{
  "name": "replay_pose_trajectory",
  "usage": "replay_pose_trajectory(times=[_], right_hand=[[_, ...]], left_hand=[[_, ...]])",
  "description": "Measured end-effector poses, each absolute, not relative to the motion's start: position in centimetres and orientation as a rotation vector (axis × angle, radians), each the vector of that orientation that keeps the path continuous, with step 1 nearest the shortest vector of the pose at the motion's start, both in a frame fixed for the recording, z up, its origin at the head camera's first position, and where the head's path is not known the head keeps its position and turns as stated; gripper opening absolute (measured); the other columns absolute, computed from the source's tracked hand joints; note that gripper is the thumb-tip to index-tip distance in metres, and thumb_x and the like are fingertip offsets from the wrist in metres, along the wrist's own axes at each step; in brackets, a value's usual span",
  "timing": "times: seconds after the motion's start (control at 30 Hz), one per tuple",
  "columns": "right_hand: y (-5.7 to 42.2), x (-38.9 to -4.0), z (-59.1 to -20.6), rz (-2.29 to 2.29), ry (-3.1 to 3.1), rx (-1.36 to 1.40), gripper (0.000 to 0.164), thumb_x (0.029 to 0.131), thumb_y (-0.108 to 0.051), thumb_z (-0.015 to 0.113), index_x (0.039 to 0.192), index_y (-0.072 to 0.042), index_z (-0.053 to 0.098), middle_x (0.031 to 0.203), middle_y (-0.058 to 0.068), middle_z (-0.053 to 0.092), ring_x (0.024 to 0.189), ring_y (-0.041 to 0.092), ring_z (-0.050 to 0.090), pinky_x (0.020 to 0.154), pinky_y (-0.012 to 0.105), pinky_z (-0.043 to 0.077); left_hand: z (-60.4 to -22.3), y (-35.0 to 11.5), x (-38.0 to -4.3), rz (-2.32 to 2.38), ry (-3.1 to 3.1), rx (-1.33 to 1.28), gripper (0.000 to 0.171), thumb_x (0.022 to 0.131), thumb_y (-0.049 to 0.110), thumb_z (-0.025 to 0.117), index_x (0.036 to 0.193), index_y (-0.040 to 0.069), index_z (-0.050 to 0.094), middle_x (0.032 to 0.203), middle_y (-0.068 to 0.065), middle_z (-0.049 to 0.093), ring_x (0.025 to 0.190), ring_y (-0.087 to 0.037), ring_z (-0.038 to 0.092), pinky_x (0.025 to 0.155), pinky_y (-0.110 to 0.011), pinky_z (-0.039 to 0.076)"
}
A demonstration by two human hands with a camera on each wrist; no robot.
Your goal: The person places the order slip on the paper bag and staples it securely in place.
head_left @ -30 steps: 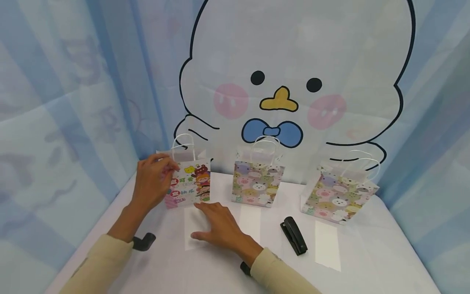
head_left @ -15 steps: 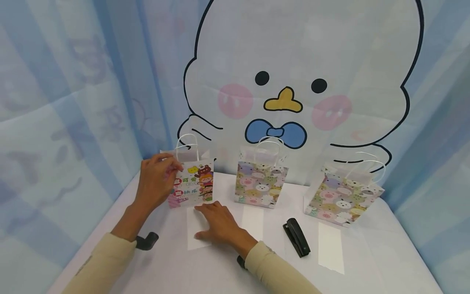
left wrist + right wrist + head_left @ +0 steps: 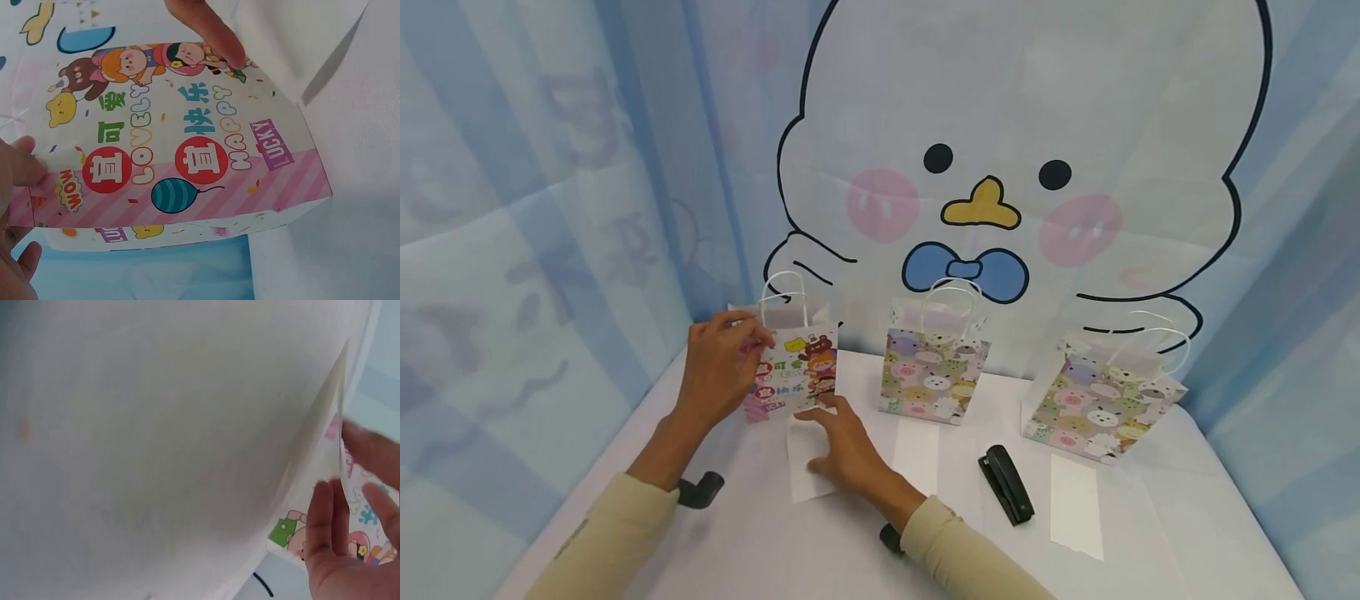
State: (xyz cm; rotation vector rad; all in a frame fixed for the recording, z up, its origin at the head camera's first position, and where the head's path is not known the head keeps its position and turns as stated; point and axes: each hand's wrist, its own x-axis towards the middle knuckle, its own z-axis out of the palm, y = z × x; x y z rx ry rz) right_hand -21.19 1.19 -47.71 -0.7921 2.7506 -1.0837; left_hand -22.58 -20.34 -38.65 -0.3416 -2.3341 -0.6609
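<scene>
A small white gift bag [image 3: 790,371] with cartoon characters and coloured lettering stands at the table's left rear. My left hand [image 3: 718,367] pinches its upper left edge between thumb and fingers. Low in front of the bag, my right hand [image 3: 853,454] holds a blank white paper strip [image 3: 805,479] by its far end. The right wrist view shows fingers on both sides of the raised paper [image 3: 312,440]. In the left wrist view, the paper [image 3: 281,31] curves up beside the bag's printed front [image 3: 156,134], partly covering a corner.
Two animal-print gift bags stand at the back, one central [image 3: 934,375] and one to the right [image 3: 1101,404]. Paper strips lie before the middle bag [image 3: 916,450] and right bag [image 3: 1075,508]. A black stapler [image 3: 1006,485] lies between those strips. A printed curtain [image 3: 1000,100] hangs behind.
My right hand has moved slightly up toward the bag, raising the strip's far end off the table. My left hand keeps its grip on the bag. The view has shifted slightly.
</scene>
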Motion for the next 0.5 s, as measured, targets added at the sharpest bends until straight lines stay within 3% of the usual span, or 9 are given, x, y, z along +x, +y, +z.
replay_pose_trajectory(times=[0.13, 0.23, 0.37, 0.43, 0.5], right_hand=[[1.3, -21.0, -47.4, -1.210, 2.764, -0.684, 0.057, 0.083, -0.004, 0.089, 0.134, -0.024, 0.073, 0.168, 0.009, 0.039, 0.136, 0.030, 0.056, 0.114, 0.048, 0.050], [1.5, -20.9, -47.2, -1.274, 2.739, -0.624, 0.050, 0.085, -0.003, 0.088, 0.129, -0.024, 0.077, 0.163, 0.007, 0.048, 0.111, 0.021, 0.062, 0.098, 0.037, 0.057], [1.9, -21.0, -46.9, -1.371, 2.682, -0.574, 0.039, 0.087, -0.001, 0.084, 0.121, -0.020, 0.081, 0.127, 0.006, 0.071, 0.086, 0.013, 0.058, 0.076, 0.023, 0.053], [2.1, -21.0, -46.8, -1.422, 2.667, -0.577, 0.036, 0.088, 0.000, 0.084, 0.118, -0.019, 0.082, 0.111, 0.004, 0.074, 0.084, 0.010, 0.058, 0.073, 0.020, 0.052], [2.2, -21.1, -46.5, -1.470, 2.658, -0.594, 0.034, 0.089, -0.004, 0.084, 0.118, -0.020, 0.083, 0.107, 0.000, 0.076, 0.086, 0.009, 0.060, 0.076, 0.019, 0.053]], left_hand=[[-38.4, -20.4, -22.6, -0.655, -2.344, -0.339, 0.013, 0.089, -0.006, 0.077, 0.095, 0.006, 0.075, 0.102, -0.015, 0.081, 0.125, -0.038, 0.061, 0.100, -0.059, 0.038], [-38.4, -20.4, -22.6, -0.653, -2.355, -0.330, 0.013, 0.090, -0.006, 0.077, 0.095, 0.007, 0.075, 0.103, -0.015, 0.081, 0.125, -0.038, 0.061, 0.101, -0.059, 0.038], [-38.4, -20.5, -22.6, -0.659, -2.358, -0.328, 0.014, 0.090, -0.006, 0.076, 0.094, 0.007, 0.075, 0.102, -0.014, 0.080, 0.125, -0.038, 0.061, 0.101, -0.059, 0.037], [-38.5, -20.4, -22.6, -0.668, -2.355, -0.336, 0.014, 0.090, -0.007, 0.076, 0.094, 0.007, 0.074, 0.101, -0.014, 0.081, 0.126, -0.038, 0.061, 0.101, -0.060, 0.037], [-38.6, -20.4, -22.5, -0.676, -2.355, -0.340, 0.014, 0.090, -0.007, 0.076, 0.093, 0.007, 0.074, 0.100, -0.014, 0.081, 0.127, -0.038, 0.060, 0.101, -0.061, 0.037]])
